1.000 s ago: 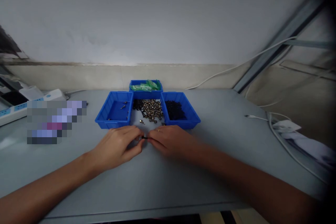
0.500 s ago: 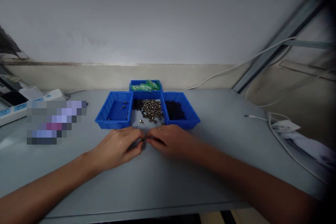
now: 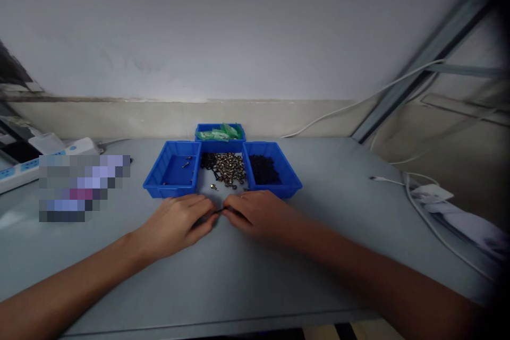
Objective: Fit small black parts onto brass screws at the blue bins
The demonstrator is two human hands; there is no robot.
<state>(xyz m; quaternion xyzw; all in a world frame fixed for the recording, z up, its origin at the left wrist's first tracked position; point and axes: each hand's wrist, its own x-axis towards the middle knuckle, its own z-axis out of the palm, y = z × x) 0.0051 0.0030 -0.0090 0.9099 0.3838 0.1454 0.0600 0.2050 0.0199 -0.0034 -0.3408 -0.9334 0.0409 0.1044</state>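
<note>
My left hand [image 3: 179, 226] and my right hand [image 3: 261, 215] meet fingertip to fingertip just above the grey table. A small, thin dark piece [image 3: 219, 211] spans the short gap between them, its ends pinched in the fingers of both hands; too little shows to tell its kind. Beyond the hands lies a loose pile of brass-coloured screw-like metal parts [image 3: 230, 167]. One such part [image 3: 214, 187] rests apart, nearer my left fingertips. Dark small parts [image 3: 207, 160] adjoin the pile on its left.
A blue bin [image 3: 150, 186] with a few metal parts stands left of the pile. Another blue bin [image 3: 294, 187] on the right holds black small pieces [image 3: 263, 169]. Behind, a third bin contains green plastic bags [image 3: 223, 132]. A power strip [image 3: 24, 167] lies left, white cables [image 3: 428, 223] right.
The hands stay nearly in place. Their fingertips are slightly farther apart, and more of the dark piece shows between them. The view has shifted a little.
</note>
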